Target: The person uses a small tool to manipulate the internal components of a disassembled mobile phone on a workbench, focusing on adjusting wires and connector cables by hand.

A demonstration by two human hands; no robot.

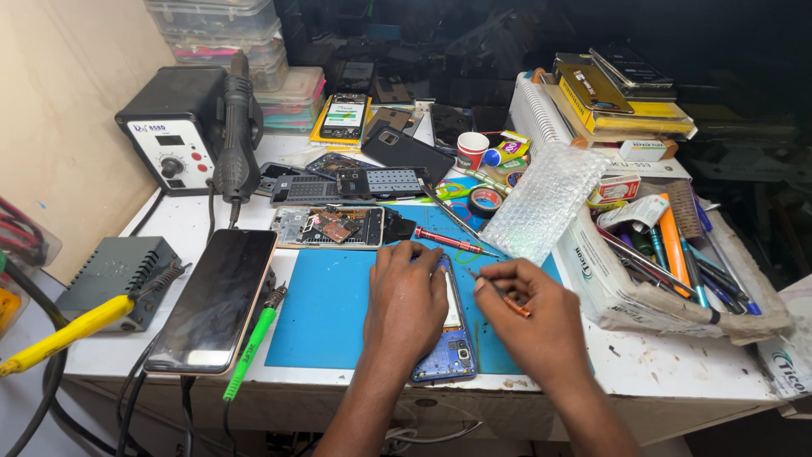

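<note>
The left hand (pixel 406 296) lies flat on a blue phone (pixel 446 355) and presses it down on the blue mat (pixel 330 313). The right hand (pixel 533 317) pinches a small orange tool (pixel 507 300), its tip by the phone's edge. The phone sits at 6 o'clock on the tabletop (pixel 677 372). A black phone (pixel 216 300) lies at 9 o'clock from the hands. A red screwdriver (pixel 452 241) lies at 12 o'clock, with bubble wrap (pixel 545 199) at 1 o'clock.

Lighting: we note bright, even overhead light on the white bench (pixel 643 372); soft shadows under both hands. Background shelves fall dark. Mild glare on the black phone screen (pixel 211 300). Focus sharp; slight wide-angle stretch at edges.
</note>
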